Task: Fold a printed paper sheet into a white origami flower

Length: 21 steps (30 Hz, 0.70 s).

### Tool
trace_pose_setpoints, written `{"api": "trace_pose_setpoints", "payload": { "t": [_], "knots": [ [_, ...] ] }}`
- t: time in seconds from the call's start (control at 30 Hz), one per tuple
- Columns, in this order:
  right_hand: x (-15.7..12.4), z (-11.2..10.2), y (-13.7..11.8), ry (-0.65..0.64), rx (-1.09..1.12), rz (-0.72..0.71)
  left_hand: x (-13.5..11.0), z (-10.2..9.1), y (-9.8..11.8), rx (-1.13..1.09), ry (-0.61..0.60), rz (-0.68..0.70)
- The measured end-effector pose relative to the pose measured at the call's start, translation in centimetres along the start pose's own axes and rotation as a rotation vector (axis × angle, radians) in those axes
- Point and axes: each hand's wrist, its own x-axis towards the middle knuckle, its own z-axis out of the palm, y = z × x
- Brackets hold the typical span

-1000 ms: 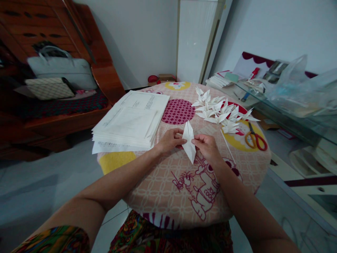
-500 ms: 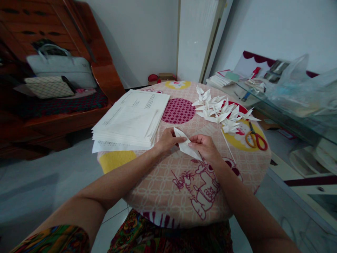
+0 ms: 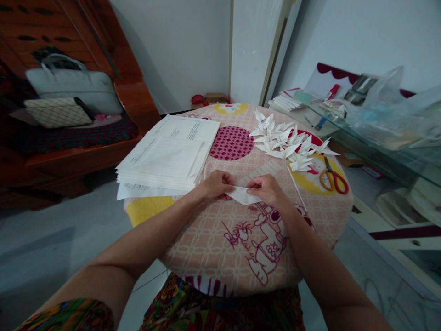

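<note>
We hold a folded piece of white paper (image 3: 245, 197) just above or on the round table (image 3: 206, 248), near its middle; we cannot tell whether its underside touches the cloth. Our left hand (image 3: 217, 185) pinches the paper's left end between thumb and curled fingers, and our right hand (image 3: 269, 189) grips its upper edge farther right, the thumb laid on the near face. The two hands stand close together but apart, with a short stretch of the edge showing between them, and the paper's lower point slants down toward us. To our left we have a thick stack of printed sheets (image 3: 165, 154), a smaller pale sheet lying on top. Beyond our right hand we see a heap of folded paper figures (image 3: 285, 140) with pointed tips, crowded against one another. A thin white stick (image 3: 296, 188) runs from near that heap toward our right forearm, and just beside the heap lie scissors (image 3: 333, 177) with orange-red handles, pointing away from us. Farther right, a clear plastic bag (image 3: 382, 110) rests on a glass shelf (image 3: 396, 158).
</note>
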Motion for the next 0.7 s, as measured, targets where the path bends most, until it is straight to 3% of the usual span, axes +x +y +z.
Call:
{"api": "trace_pose_setpoints", "payload": {
  "t": [0.17,0.27,0.37,0.53,0.7],
  "knots": [
    [-0.3,0.5,-1.0,0.128,-0.338,-0.128,0.0,-0.8,-0.2,0.547,0.189,0.266],
    [-0.5,0.8,-1.2,0.154,-0.427,-0.167,-0.2,-0.3,-0.3,0.717,0.318,0.519],
    [-0.5,1.0,-1.0,0.155,-0.462,-0.203,-0.6,0.6,-0.5,0.684,0.199,0.713],
    [-0.9,0.8,-0.4,0.076,-0.426,-0.33,-0.5,0.8,-0.8,0.679,-0.084,0.781],
    [-1.5,-0.3,-0.2,-0.049,-0.396,-0.343,0.0,0.1,-1.1,0.708,-0.14,0.813]
  ]
}}
